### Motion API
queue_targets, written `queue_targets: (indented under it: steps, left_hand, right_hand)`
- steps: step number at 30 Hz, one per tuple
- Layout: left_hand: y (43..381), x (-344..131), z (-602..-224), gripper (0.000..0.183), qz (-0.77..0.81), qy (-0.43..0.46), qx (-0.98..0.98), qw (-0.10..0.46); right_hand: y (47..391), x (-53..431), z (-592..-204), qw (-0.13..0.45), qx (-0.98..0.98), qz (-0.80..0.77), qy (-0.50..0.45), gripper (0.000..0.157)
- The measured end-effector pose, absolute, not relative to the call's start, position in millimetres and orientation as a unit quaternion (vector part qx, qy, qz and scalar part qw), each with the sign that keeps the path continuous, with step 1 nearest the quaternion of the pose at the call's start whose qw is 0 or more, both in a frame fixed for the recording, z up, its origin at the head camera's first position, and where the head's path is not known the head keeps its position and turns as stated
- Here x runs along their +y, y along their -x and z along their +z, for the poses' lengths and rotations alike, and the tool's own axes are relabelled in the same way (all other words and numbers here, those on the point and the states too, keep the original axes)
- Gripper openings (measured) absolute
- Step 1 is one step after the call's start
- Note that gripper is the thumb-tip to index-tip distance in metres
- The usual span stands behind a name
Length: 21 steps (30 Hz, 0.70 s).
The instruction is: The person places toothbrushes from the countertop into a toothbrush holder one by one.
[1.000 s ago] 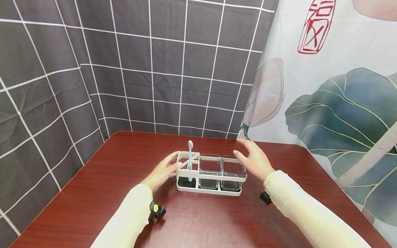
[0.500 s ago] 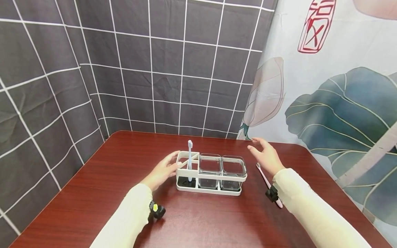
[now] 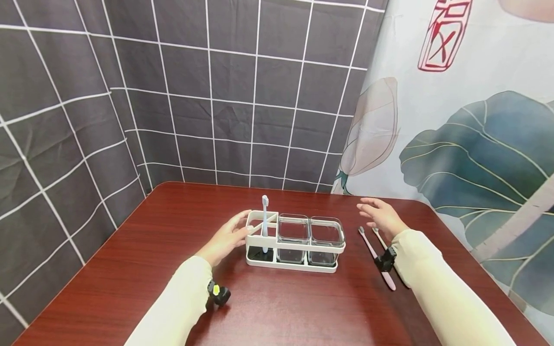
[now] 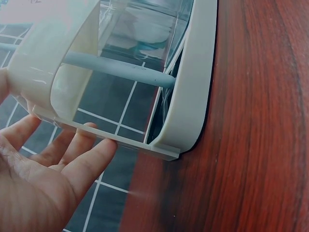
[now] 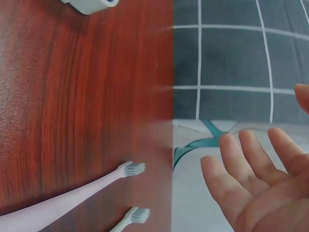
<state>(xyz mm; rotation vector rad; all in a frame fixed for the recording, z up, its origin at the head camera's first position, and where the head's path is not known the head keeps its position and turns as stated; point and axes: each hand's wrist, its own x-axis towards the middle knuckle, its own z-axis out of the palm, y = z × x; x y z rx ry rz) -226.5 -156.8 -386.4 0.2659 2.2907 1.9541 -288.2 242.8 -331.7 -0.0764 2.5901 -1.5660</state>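
A white toothbrush holder (image 3: 255,241) stands on the table, with a light blue toothbrush (image 3: 265,216) upright in its left section. Two clear square cups (image 3: 293,231) sit in its other sections. My left hand (image 3: 222,242) holds the holder's left end, fingertips against its side edge in the left wrist view. To the right lie a pink toothbrush (image 3: 371,247) and a whitish toothbrush (image 3: 380,238), side by side, the whitish one partly hidden by my right arm. My right hand (image 3: 383,218) hovers near their bristle ends, fingers relaxed and touching neither toothbrush.
The dark red wooden table (image 3: 182,206) ends at a grey curtain (image 3: 233,120) with white grid lines, behind and to the left. A pale cloth (image 3: 381,182) with leaf pictures hangs at the right. Black cameras (image 3: 220,294) are strapped to both wrists.
My right hand has moved right, away from the holder. The pink toothbrush, then the whitish one, have come into view beneath the arm. My left hand and the holder have stayed put.
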Motion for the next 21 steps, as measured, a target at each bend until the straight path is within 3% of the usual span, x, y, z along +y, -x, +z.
queue_targets:
  steps: [7,21]
  left_hand:
    - [225,-157,-385,0.057,0.648,-0.085,0.754,0.06]
    - [227,-157,-387,0.057,0.648,-0.092,0.754,0.056]
  right_hand:
    - [299,256,-340,0.099,0.825,-0.556,0.021,0.065]
    - [309,277,-362,0.17,0.818,-0.55,-0.007,0.054]
